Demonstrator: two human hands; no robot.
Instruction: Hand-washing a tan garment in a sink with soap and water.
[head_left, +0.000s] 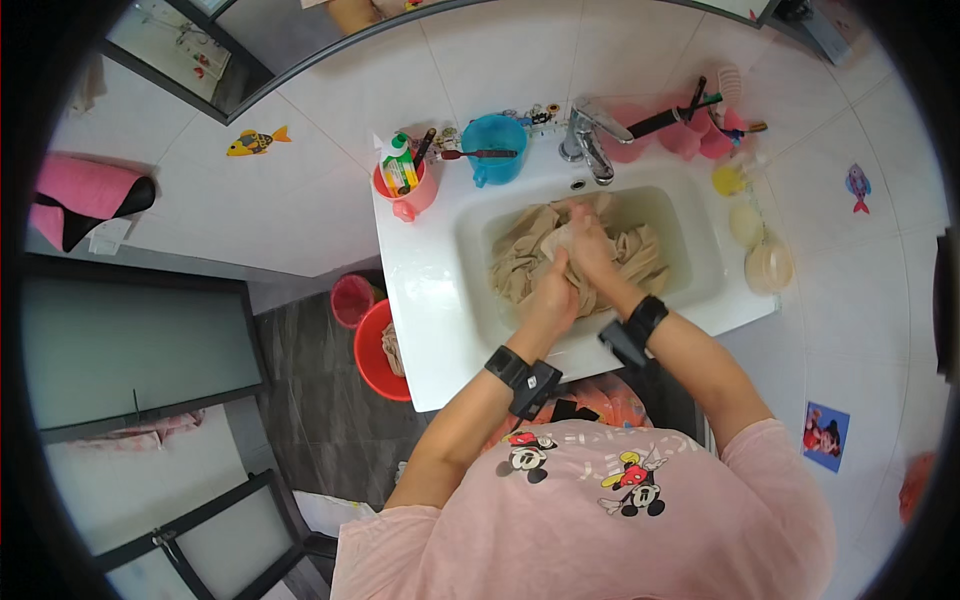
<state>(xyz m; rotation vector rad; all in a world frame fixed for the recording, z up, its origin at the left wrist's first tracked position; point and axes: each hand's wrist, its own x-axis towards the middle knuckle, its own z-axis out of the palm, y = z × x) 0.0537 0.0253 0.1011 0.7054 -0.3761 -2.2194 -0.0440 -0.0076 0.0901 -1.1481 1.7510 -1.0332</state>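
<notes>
Beige cloth (520, 255) lies bunched and wet in cloudy water in the white sink (705, 240). My left hand (550, 297) is closed on a fold of this cloth near the middle of the basin. Just above and to its right, my right hand (588, 240) grips the same cloth, its fingers wrapped round it. The two hands are close together, with a bit of the fabric showing between them. Parts of the fingers are hidden by the cloth and by each other. Each wrist wears a black strap with a small device.
Behind the basin stands a chrome faucet (590, 140). A blue mug (495, 150) and a pink cup (405, 190) with a bottle sit on the back left ledge. Pink cups with brushes (690, 135) stand back right. A red basin (375, 355) is on the floor left.
</notes>
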